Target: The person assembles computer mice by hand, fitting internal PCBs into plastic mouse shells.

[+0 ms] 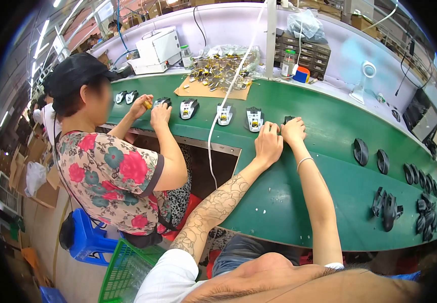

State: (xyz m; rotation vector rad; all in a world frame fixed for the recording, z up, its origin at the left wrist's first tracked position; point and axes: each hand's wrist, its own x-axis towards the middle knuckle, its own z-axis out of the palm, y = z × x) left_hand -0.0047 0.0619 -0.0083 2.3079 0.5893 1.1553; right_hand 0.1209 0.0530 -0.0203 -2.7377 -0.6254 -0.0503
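My left hand [269, 144] is closed, its fingers bunched at the right side of an opened computer mouse [254, 119] with a pale inside. Whatever those fingers grip is hidden. Close beside it, my right hand [294, 130] curls over a small black part [288, 119], perhaps a mouse shell; the hand covers most of it. Further left along the green table [299, 189] lie another opened mouse [224, 114] and one more [189, 108], each with a yellow piece inside.
A co-worker at left handles a mouse [162, 102]. Small yellow-and-silver parts [221, 70] lie heaped on cardboard [183, 88]. A white cable [217, 108] hangs across the view. Black mouse shells [361, 152] lie at right; a fan [368, 70] stands behind.
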